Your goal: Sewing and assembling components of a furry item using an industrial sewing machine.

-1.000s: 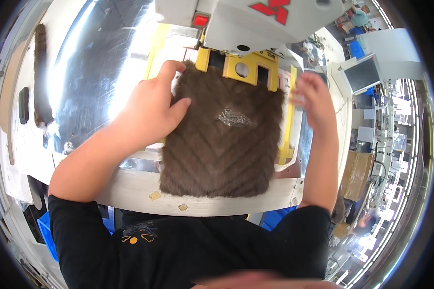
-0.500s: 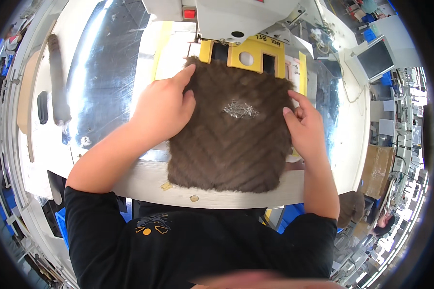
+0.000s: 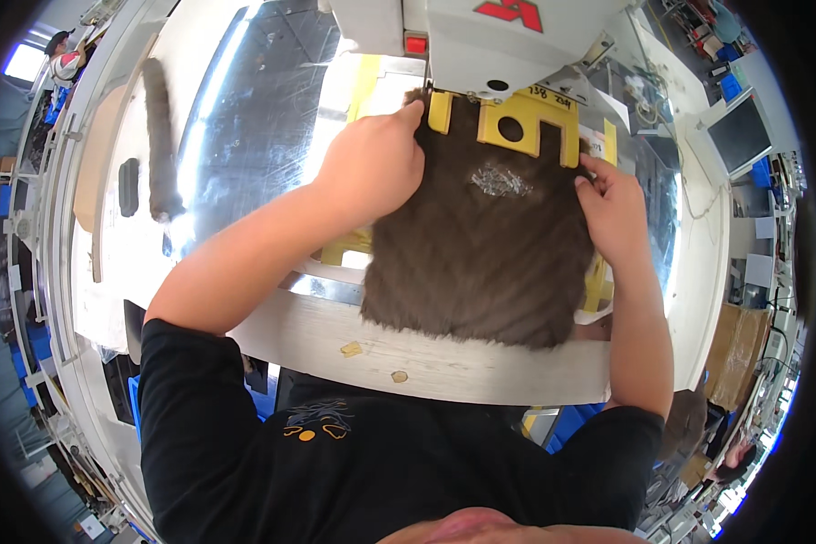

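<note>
A brown fur panel [image 3: 476,258] with chevron ridges and a silvery crinkled patch [image 3: 500,181] lies on the machine bed, its top part under a yellow template [image 3: 558,127] with cutouts, beneath a white machine head [image 3: 462,27]. My left hand [image 3: 372,159] holds the panel's upper left edge, index finger beside the template, fingertips partly sunk in the fur. My right hand [image 3: 616,204] has curled fingers and thumb on the upper right edge.
A long fur strip [image 3: 159,136] and a dark oblong object [image 3: 129,186] lie at left. At right are a monitor [image 3: 739,136], a cardboard box [image 3: 734,354] and cluttered benches. Other people work in the distance, at upper left [image 3: 63,63] and lower right [image 3: 734,462].
The panel has moved forward, its top now further under the yellow template. My right hand has closed on the right edge; my left hand moved forward with the fur. The whole view has shifted.
</note>
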The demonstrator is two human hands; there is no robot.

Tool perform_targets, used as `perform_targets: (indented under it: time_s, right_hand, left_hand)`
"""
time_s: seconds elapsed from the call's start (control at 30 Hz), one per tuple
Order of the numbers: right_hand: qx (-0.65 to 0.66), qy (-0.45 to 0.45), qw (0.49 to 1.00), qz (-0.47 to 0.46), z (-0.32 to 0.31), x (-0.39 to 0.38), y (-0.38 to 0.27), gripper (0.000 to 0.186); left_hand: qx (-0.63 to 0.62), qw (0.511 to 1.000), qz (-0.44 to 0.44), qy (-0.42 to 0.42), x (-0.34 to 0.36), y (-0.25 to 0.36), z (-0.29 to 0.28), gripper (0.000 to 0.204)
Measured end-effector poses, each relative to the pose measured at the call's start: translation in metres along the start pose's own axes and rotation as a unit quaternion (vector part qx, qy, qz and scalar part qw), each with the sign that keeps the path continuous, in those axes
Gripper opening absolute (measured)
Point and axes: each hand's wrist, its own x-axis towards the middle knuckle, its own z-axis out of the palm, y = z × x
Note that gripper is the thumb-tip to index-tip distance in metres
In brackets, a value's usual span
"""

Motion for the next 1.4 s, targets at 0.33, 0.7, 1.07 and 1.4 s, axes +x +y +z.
perform_targets:
  time_s: [0.33,0.7,1.07,1.4]
  right_hand:
    - [0.001,0.04,0.998,0.04,0.008,0.003,-0.012,0.049]
    - [-0.048,0.031,0.998,-0.013,0.012,0.002,-0.011,0.044]
    - [-0.069,0.064,0.996,-0.001,0.009,-0.004,-0.012,0.036]
    - [-0.088,0.048,0.993,-0.06,0.014,0.001,-0.01,0.016]
  left_hand:
    - [0.022,0.997,-0.053,-0.041,0.012,0.0,-0.007,0.045]
    - [0.077,0.996,0.047,-0.029,0.006,-0.015,0.004,0.043]
    - [0.06,0.99,0.124,0.034,0.009,-0.016,0.014,0.04]
    - [0.075,0.994,0.07,0.034,0.009,-0.017,0.01,0.036]
